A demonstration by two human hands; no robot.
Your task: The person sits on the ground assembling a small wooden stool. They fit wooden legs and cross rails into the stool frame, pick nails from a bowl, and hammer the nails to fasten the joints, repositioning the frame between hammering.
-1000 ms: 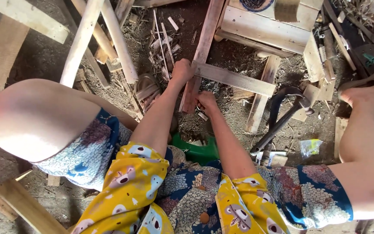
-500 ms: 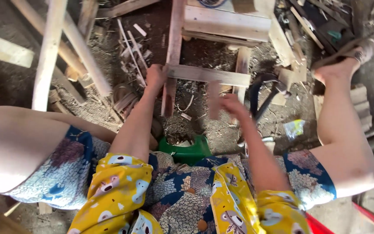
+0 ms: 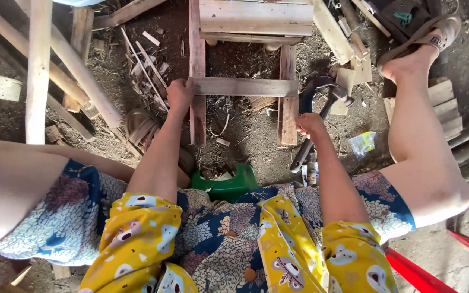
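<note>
1. Rough pale wooden frame of nailed slats (image 3: 245,87) lies on the dirt floor (image 3: 245,135); nailing seems in hand.
2. Left hand (image 3: 180,95) is clamped on its crosspiece corner.
3. Right hand (image 3: 310,126) grips the dark claw hammer (image 3: 321,103); half a second ago it was empty.
4. Next: a steady, aimed strike.

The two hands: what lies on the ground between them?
In the head view, between the left hand and right hand lie the wooden frame's cross slat and right upright.

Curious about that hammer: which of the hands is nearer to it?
Right. The right hand is at the hammer, gripping its handle; the left hand is apart from it, on the wooden frame.
</note>
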